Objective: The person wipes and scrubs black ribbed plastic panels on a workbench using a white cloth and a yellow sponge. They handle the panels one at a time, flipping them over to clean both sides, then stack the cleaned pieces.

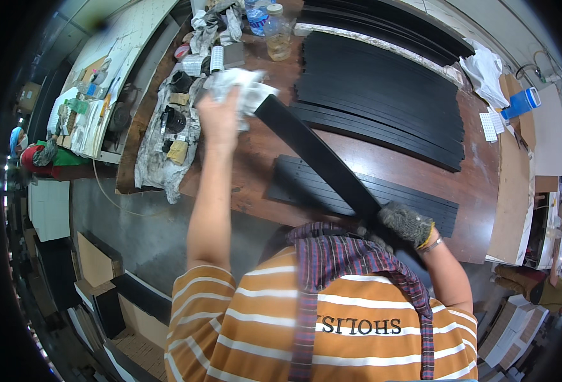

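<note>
A long black strip (pixel 319 159) slants across the brown table (pixel 415 159); its far end lies under a white rag (pixel 243 89), its near end passes behind the person's scarf and is hidden. The left hand (pixel 218 118) closes its grip on the rag at that far end. The gloved right hand (pixel 407 223) grips the strip's near part, over a small stack of black strips (pixel 306 184) partly hidden by it, with a bigger pile (pixel 383 95) farther right.

Brown wooden bench (pixel 364 149), black strips stacked (pixel 383 89), plastic bottles (pixel 278 32), rags (pixel 166 140), misc. clutter
</note>
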The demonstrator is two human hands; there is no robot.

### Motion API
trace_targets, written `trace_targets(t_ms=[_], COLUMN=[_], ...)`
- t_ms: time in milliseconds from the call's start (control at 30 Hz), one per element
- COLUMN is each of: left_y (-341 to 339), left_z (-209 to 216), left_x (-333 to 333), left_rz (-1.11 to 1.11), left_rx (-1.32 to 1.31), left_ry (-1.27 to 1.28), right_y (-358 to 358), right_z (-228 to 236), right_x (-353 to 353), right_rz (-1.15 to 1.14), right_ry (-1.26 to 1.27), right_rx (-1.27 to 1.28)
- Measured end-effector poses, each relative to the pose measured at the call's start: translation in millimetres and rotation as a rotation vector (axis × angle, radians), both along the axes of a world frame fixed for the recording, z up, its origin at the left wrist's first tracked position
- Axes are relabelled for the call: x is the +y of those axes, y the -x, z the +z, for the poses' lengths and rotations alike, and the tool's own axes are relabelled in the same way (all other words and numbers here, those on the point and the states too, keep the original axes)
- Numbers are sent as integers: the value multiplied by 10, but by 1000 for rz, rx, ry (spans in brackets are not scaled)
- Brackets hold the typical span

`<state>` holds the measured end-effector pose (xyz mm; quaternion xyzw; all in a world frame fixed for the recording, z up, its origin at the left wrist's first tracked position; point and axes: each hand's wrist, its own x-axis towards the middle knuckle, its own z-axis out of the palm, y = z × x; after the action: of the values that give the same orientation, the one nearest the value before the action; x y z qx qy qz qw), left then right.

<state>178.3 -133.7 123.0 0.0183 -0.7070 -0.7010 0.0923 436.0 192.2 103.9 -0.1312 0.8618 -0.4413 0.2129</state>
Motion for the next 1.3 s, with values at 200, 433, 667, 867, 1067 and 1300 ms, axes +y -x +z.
trace_targets(t_ms=[200, 433, 667, 867, 1067, 1300], left_y=[-135, -645, -717, -794, -770, -1268], left_z=[-336, -727, -791, -792, -669, -353], left_x=[-733, -787, -705, -493, -196, 954], left_rz=[159, 124, 69, -3, -230, -533], left_rx=[-7, -61, -134, -195, -243, 475], left_ry=[-143, -129, -131, -127, -49, 644], right_y=[534, 875, 899, 202, 283, 571], right_z=[65, -616, -652, -622, -887, -255], right_x=[648, 801, 542, 824, 934, 449], right_rz=[-330, -284, -451, -521, -448, -458], right_ry=[-610, -706, -675, -370, -611, -696], right_rx=[55, 173, 391, -180, 63, 100])
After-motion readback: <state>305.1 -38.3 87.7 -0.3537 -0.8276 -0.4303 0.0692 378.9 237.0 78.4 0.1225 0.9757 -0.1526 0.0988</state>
